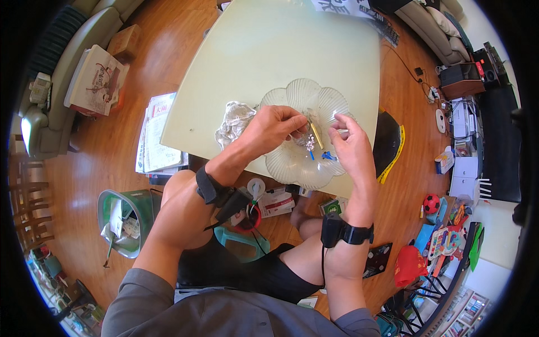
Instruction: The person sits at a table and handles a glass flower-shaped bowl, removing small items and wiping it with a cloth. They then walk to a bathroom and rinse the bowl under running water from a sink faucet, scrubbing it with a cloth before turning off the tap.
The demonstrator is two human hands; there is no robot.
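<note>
A scalloped clear glass dish [290,166] lies near the table's front edge, with both hands over it. My left hand [280,126] is above its left part, thumb and fingertips pinched together; whether a small thing is between them cannot be told. On the right, my right hand [350,141] has its fingers apart and curled, holding nothing visible. Between the hands are a slim gold-coloured tool [316,134], a cluster of small pinkish-white pieces [310,143], a small blue stick [312,155] and a blue piece [327,156]. A crumpled whitish cloth [236,122] rests left of the dish.
The pale table [236,54] has a corner at the left, by a stack of papers [158,139]. A green bin [126,223] stands at lower left. Below the table edge are a teal stool [242,242] and boxes [276,202]. A black item with yellow trim [387,147] is beside the table.
</note>
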